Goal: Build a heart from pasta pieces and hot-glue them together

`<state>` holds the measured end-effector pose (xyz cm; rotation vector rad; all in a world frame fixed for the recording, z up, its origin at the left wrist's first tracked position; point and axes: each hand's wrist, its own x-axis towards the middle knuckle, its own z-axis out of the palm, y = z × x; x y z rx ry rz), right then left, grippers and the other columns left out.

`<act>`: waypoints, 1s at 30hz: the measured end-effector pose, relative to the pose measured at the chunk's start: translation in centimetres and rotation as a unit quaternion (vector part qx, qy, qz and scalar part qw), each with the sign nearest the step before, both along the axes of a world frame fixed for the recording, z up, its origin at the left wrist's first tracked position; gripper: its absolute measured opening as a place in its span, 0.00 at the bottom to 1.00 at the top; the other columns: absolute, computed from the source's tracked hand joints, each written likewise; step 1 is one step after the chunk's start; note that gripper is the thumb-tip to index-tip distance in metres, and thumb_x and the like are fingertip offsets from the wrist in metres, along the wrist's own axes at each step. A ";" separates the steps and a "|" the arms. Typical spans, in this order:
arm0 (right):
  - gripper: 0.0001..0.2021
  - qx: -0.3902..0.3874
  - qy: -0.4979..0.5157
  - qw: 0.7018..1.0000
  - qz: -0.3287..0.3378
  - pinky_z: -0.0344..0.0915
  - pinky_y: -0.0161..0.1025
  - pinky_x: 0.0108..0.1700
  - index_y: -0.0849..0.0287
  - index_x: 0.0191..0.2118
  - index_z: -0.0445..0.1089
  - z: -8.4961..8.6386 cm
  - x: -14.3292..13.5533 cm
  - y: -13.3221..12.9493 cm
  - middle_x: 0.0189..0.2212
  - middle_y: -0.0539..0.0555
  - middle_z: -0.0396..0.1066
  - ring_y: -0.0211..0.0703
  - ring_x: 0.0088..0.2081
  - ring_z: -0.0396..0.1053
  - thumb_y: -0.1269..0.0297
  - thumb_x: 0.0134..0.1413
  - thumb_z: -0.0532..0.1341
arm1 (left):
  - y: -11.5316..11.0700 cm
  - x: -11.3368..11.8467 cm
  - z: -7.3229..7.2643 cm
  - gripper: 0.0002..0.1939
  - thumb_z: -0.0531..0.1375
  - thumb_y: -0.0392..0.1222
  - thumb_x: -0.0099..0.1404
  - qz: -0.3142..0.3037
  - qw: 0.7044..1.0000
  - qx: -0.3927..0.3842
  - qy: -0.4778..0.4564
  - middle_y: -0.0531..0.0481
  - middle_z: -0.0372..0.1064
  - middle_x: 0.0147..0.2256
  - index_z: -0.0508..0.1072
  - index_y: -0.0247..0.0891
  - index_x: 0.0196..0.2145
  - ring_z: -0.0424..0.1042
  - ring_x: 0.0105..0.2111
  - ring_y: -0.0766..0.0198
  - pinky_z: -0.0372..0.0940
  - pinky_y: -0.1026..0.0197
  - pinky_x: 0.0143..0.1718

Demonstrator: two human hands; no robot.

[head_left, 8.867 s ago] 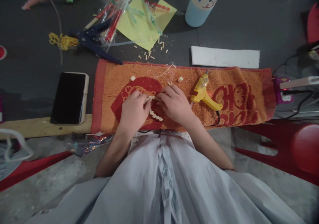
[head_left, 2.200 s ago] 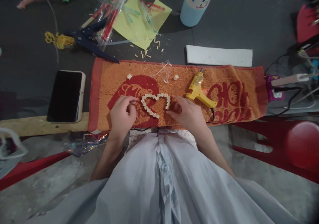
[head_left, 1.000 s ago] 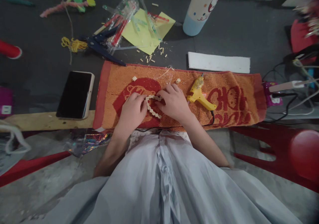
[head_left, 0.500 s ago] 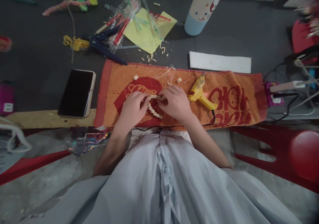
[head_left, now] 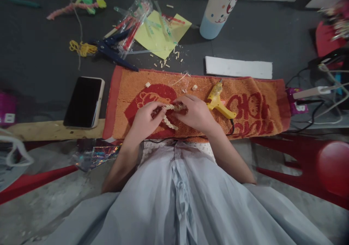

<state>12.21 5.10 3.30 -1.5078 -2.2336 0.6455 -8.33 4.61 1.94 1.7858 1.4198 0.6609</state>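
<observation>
Between my two hands is a curved chain of small pale wooden pieces (head_left: 170, 123), one part running across to my right hand and another hanging down toward me. My left hand (head_left: 148, 118) pinches it near the bend with thumb and fingers. On the other side, my right hand (head_left: 196, 113) grips the upper strand, its fingertips partly hidden. Both hands are over an orange and red towel (head_left: 174, 78). Right beside my right hand lies a yellow glue gun (head_left: 219, 101), nozzle pointing away. Small pale clusters (head_left: 147, 85) rest on the towel beyond my hands.
A phone (head_left: 84, 101) lies left of the towel. Behind it are dark blue pliers (head_left: 109, 48), yellow paper (head_left: 152, 34), plastic-wrapped sticks and scattered pale bits (head_left: 163, 64). A white strip (head_left: 238, 67) and a tall bottle (head_left: 215, 17) are at the back. Cables (head_left: 327, 110) lie at right.
My right hand has shifted slightly right, and the upper strand of the chain appears straighter and turned. The whole view has moved a little; the other things stay put.
</observation>
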 end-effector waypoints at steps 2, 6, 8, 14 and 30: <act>0.15 -0.007 0.017 1.000 0.005 0.68 0.45 0.48 0.59 0.47 0.73 0.1 0.7 0.2 0.46 0.60 0.77 0.53 0.47 0.74 0.63 0.54 0.65 | 0.1 0.0 -0.1 0.17 0.55 0.53 0.68 0.002 1.000 -0.002 -0.006 0.46 0.79 0.43 0.76 0.38 0.43 0.76 0.43 0.58 0.70 0.59 0.44; 0.14 -0.049 0.055 0.997 0.010 0.69 0.44 0.47 0.59 0.49 0.74 0.5 2.3 0.9 0.46 0.59 0.79 0.51 0.44 0.76 0.61 0.60 0.60 | 0.2 0.1 -0.3 0.18 0.56 0.52 0.67 0.003 0.999 -0.016 -0.031 0.45 0.79 0.43 0.75 0.37 0.43 0.77 0.42 0.58 0.70 0.59 0.43; 0.14 -0.080 0.068 0.994 0.011 0.69 0.43 0.44 0.59 0.49 0.74 0.7 3.1 1.3 0.43 0.58 0.80 0.49 0.42 0.76 0.63 0.63 0.55 | 0.2 0.1 -0.4 0.17 0.56 0.52 0.67 0.006 0.999 -0.021 -0.039 0.45 0.79 0.43 0.75 0.36 0.43 0.77 0.40 0.59 0.70 0.59 0.42; 0.15 -0.111 0.105 0.988 0.037 0.71 0.41 0.44 0.59 0.48 0.75 0.7 4.2 1.6 0.42 0.56 0.79 0.45 0.41 0.76 0.70 0.58 0.56 | -0.1 0.3 -0.4 0.17 0.57 0.52 0.67 0.010 0.998 -0.024 -0.057 0.45 0.79 0.41 0.75 0.37 0.43 0.77 0.39 0.60 0.70 0.59 0.41; 0.17 -0.092 0.123 0.987 0.051 0.74 0.42 0.47 0.57 0.48 0.75 0.4 4.5 1.1 0.45 0.55 0.79 0.45 0.43 0.77 0.73 0.54 0.57 | -0.1 0.3 -0.5 0.16 0.58 0.52 0.67 0.008 0.997 -0.038 -0.074 0.46 0.79 0.41 0.74 0.38 0.43 0.77 0.38 0.60 0.71 0.60 0.39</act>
